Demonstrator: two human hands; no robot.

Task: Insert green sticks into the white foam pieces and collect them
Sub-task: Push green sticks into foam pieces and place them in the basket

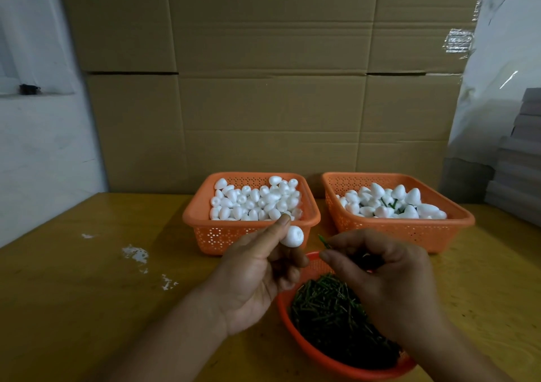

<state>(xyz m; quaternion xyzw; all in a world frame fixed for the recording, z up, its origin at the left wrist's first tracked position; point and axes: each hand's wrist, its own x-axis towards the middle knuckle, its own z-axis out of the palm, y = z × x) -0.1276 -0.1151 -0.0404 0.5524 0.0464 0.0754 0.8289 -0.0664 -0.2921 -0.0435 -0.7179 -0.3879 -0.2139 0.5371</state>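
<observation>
Left hand (257,276): we pinch a foam piece (292,236) at our fingertips.
Right hand (380,276): we pinch a green stick (324,241), its tip near the foam.

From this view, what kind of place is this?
Likely a small craft-assembly workshop or packing room: stacked cardboard cartons behind the wooden table, orange baskets of foam pieces, a bowl of green sticks.

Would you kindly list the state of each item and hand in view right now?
Left hand: pinches a foam piece.
Right hand: pinches a green stick, not yet inserted.
Left basket: holds plain foam pieces.
Right basket: holds foam pieces, some with sticks.
Round basket: full of green sticks.
</observation>
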